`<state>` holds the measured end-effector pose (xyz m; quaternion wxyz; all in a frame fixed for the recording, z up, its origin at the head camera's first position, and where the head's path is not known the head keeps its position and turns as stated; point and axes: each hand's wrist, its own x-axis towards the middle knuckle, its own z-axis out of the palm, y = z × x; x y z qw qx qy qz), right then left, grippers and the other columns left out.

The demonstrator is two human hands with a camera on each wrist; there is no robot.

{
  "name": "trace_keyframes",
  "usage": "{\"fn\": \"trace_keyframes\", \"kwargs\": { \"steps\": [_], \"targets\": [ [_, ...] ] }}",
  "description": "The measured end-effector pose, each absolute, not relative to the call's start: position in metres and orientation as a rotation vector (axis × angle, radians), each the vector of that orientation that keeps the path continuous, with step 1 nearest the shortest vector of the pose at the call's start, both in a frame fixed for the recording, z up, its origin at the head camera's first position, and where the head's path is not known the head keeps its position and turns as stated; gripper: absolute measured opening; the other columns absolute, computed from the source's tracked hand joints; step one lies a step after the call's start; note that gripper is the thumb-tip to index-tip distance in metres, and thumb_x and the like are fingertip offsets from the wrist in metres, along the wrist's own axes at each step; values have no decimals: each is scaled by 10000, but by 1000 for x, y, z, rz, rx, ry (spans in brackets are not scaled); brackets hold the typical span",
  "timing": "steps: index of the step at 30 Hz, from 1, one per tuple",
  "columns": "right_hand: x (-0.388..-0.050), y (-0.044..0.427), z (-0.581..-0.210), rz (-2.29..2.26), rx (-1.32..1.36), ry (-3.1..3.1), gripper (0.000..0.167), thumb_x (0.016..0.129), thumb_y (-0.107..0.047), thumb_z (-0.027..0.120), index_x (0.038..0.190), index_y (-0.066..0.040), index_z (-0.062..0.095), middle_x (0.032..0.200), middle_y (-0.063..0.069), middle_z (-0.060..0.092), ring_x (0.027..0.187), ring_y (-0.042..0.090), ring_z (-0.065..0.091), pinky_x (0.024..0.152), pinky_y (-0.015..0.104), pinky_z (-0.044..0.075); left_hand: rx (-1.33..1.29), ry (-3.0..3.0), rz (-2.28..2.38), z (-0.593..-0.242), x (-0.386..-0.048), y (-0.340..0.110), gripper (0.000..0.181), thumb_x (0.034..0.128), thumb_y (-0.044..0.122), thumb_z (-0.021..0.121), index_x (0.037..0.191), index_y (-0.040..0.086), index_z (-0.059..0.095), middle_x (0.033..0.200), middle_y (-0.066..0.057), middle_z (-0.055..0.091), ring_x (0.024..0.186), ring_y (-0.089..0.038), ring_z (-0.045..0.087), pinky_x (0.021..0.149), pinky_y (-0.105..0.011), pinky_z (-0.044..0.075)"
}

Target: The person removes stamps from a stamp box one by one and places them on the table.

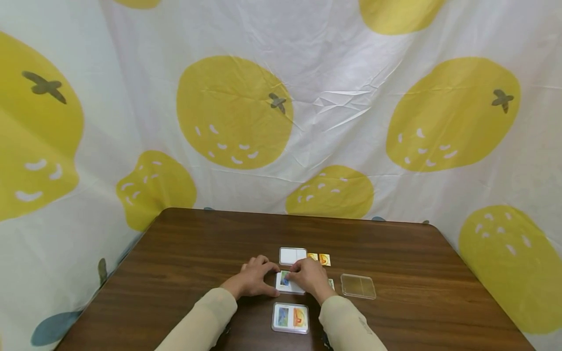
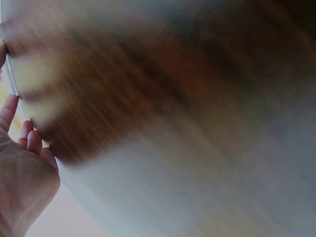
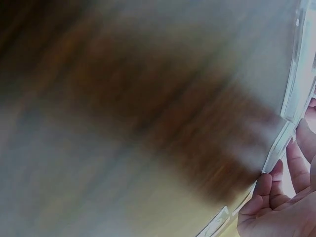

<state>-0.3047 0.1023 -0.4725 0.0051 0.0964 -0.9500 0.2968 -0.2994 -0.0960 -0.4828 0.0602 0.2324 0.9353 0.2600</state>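
Note:
At the middle of the group lies a flat white case, partly covered by fingers. My left hand holds its left side, thumb at the near edge and forefinger at the far edge. A small blue-green picture card lies over the left half of the case. My right hand pinches this card with bunched fingertips, which hide part of it. In the left wrist view, the left hand shows at the frame's edge. The right hand appears beside a pale case edge in the right wrist view.
Nearer me lies a case with blue and orange pictures. A white case lies behind, beside orange picture cards. Another card is half hidden by the right wrist. A clear lid rests rightward on the brown table.

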Motion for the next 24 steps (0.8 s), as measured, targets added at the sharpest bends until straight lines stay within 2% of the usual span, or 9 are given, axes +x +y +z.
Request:
{"fn": "trace_keyframes", "kwargs": {
  "steps": [5,12,24],
  "targets": [
    [-306,101,-474,993,280,-2965,115,811,-221,817,808,-151,725,824,-36,668,782,166,572,732,395,456,708,2835,782,-484,-300,-96,528,762,391,833,1195,162,635,1231,-95,471,1167,-337,419,971,-548,316],
    [-307,102,-473,1212,326,-2920,82,822,-125,795,812,-101,717,788,-21,646,721,146,526,658,321,428,689,2839,771,-482,-300,-96,545,763,395,832,1207,150,633,1244,-104,470,1177,-346,416,970,-542,316],
    [-307,107,-467,1445,334,-2904,59,847,-106,774,854,-70,727,809,-16,643,756,151,524,671,304,418,689,2832,776,-481,-300,-96,551,762,397,833,1215,156,631,1258,-107,468,1183,-342,413,976,-537,312]
  ]
}}
